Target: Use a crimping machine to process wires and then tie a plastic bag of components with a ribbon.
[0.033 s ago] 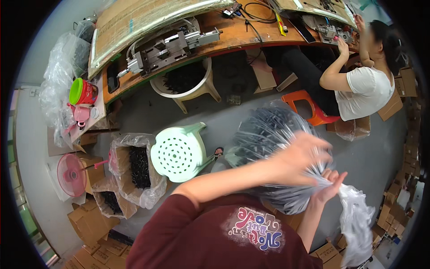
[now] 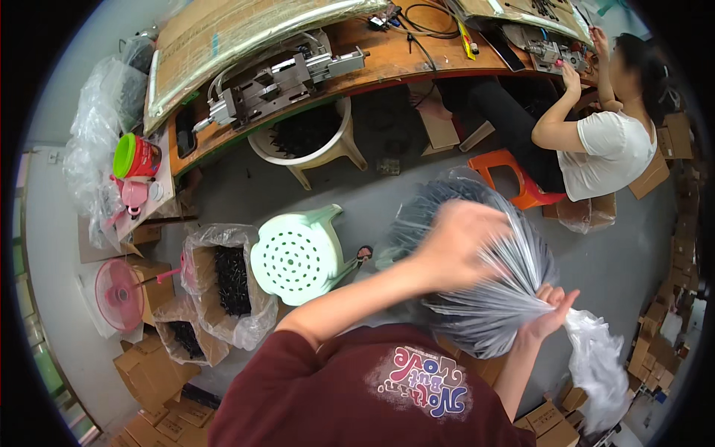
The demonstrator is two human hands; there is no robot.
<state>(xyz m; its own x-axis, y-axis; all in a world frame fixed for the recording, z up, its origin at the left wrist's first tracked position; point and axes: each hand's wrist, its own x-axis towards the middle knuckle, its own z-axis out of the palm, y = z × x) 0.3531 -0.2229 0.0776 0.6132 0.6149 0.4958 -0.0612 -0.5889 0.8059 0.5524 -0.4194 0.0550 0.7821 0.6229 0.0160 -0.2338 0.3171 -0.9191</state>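
Observation:
A large clear plastic bag [image 2: 477, 320] packed with dark thin pieces stands in front of me, its film drawn into tight folds. My right hand [image 2: 547, 309] is closed around the gathered neck. Beyond that fist the loose bag end [image 2: 596, 365] hangs down to the right. My left hand [image 2: 465, 246] is over the upper side of the bag, blurred by motion, with thumb and fingers apart. Whether it touches the film I cannot tell.
A pale green stool [image 2: 294, 257] stands left of the bag, beside plastic-lined cartons [image 2: 205, 298] of black pieces. A pink fan [image 2: 119, 294] is farther left. A co-worker [image 2: 611, 141] sits at the workbench [image 2: 402, 63], near an orange stool [image 2: 499, 160]. Cardboard boxes [image 2: 547, 421] lie behind me.
My left hand has moved left, off the gathered neck and back over the bag's body. The right hand keeps its grip in nearly the same place.

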